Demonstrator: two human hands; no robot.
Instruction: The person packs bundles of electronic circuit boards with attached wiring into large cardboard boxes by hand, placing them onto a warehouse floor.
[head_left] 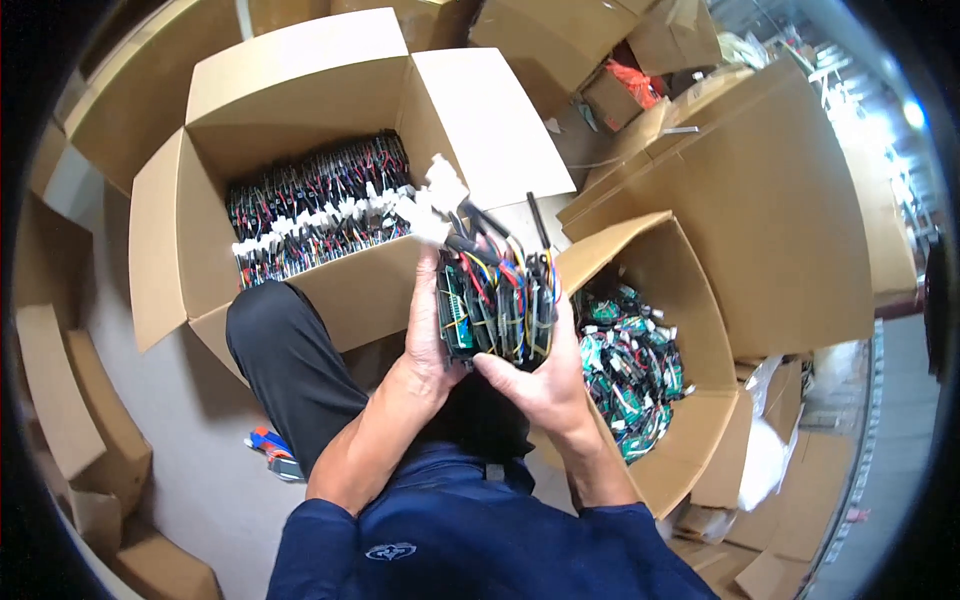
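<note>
Between my two hands is a stack of wired circuit boards [497, 315], standing on edge, with thin yellow bands or wires across them. My left hand [424, 325] presses against the stack's left side. My right hand [548, 385] is wrapped round its right side, the thumb lying across the lower front. White connectors [438, 200] and black, red, blue and yellow leads stick up from the top. Beyond, at the left, an open carton [160, 240] contains tight rows of similar wired boards [315, 210]. Beside my right arm, another open carton [705, 310] contains a loose heap of green boards [635, 370].
My bent knee [275, 325] rests against the left carton. A red, blue and grey object [275, 450] lies on the floor beside my leg. Large cardboard sheets [760, 200] stand at the right, near a white plastic bag [765, 460]. More cartons [85, 400] line the left.
</note>
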